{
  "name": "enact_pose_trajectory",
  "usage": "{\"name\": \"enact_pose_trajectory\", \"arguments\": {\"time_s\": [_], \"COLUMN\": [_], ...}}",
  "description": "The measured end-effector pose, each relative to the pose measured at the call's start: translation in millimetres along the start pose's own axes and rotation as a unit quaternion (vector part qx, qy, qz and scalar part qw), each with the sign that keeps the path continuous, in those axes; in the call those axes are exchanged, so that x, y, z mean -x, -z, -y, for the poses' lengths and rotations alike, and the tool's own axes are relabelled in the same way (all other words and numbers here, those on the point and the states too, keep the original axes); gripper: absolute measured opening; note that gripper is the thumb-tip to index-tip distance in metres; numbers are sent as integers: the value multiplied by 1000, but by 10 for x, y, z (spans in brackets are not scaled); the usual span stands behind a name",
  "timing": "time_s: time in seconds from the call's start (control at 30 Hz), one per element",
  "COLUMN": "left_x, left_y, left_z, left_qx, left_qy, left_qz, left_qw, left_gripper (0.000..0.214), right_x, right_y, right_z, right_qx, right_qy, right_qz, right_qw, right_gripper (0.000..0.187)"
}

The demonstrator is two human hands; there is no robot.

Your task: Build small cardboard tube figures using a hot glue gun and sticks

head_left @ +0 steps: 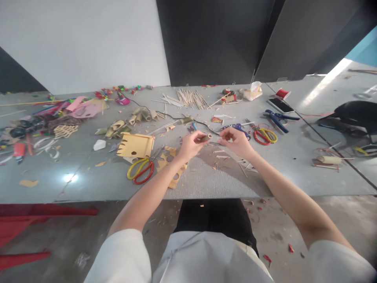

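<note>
The little tube in my grip is tan; left of it yellow-and-red scissors, right blue pliers, grey table beneath.

Bright and even overall, with daylight entering from the upper right and washing out a strip of the table. Small white glare patch low on the left. Only soft, faint shadows. Bends straight lines strongly toward the edges; looks slightly soft on the far clutter.

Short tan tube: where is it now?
Head view, centre: the short tan tube is pinched in the left hand, the right hand close on its right, above the grey table.
</note>
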State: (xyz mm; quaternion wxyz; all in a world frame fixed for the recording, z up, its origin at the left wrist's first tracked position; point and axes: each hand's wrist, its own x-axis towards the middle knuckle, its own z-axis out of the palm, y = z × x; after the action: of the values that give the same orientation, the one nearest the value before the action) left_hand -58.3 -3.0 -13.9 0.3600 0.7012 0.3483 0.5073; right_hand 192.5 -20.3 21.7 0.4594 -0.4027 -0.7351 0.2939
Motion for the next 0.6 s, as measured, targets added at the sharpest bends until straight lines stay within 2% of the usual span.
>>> {"name": "enact_pose_trajectory", "arguments": {"time_s": [0.13, 0.23, 0.27, 0.33, 0.37, 0.47, 0.53, 0.6], "left_x": [-18, -24, -25, -30, -34, -44, -46, -43], "left_y": [19, 17, 17, 20, 25, 46, 57, 59], "left_z": [15, 33, 42, 62, 71, 87, 89, 90], "left_qx": [-8, -27, -32, -39, -41, -48, -47, -45], "left_qy": [13, 23, 25, 27, 27, 27, 27, 25], "left_qz": [-35, -53, -59, -67, -69, -70, -69, -68], "left_qw": [999, 998, 997, 997, 996, 996, 996, 996], "left_gripper": [44, 42, 41, 39, 38, 38, 38, 38], "right_x": [67, 234, 316, 505, 604, 852, 947, 994], "right_y": [7, -209, -323, -589, -727, -1078, -1207, -1247], "right_z": [80, 317, 417, 609, 689, 825, 852, 864], "right_qx": [94, 139, 153, 183, 202, 261, 293, 317], "right_qy": [88, 182, 218, 315, 346, 379, 390, 388], "right_qz": [137, 188, 213, 281, 294, 301, 296, 289], "right_qw": [982, 955, 940, 888, 868, 835, 821, 816], "right_gripper": [23, 23, 24, 29, 33, 42, 45, 44]}}
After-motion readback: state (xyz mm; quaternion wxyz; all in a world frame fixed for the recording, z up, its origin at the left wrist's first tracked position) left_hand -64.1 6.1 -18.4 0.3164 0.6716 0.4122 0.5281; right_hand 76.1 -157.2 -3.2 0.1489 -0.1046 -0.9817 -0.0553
